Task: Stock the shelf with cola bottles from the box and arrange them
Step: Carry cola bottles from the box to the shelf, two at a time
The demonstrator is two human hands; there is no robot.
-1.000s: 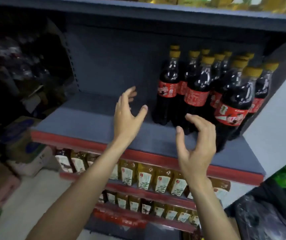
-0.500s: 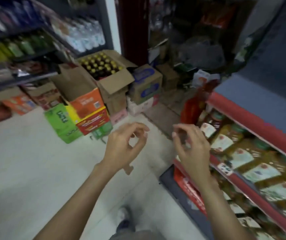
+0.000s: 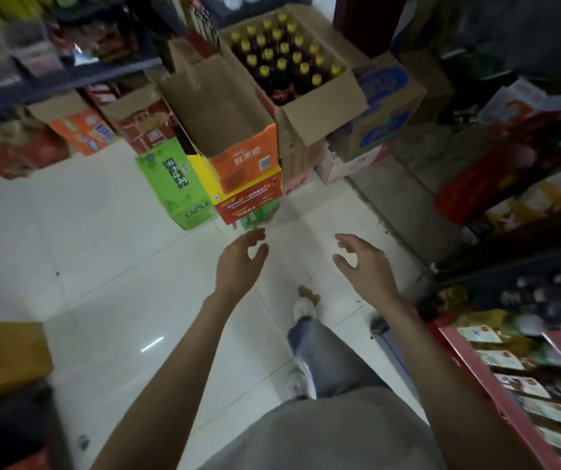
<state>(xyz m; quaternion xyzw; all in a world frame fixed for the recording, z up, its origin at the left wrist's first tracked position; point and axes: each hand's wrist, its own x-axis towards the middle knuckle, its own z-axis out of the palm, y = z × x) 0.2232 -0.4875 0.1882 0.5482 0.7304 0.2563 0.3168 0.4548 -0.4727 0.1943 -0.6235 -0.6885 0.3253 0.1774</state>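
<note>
Hovering over the floor [image 3: 102, 266], the left hand [image 3: 238, 262] and right hand [image 3: 364, 266] are loosely spread, holding nothing. Cola bottles [image 3: 282, 56] stand in the far open box [image 3: 320, 110].

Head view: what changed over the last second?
The view swung from the cola shelf to the floor and the open box of cola bottles, now ahead. The left hand and right hand came off the shelf and now reach out low toward the box. Unchanged: both hands empty, fingers loosely spread, no grip on anything.
</note>
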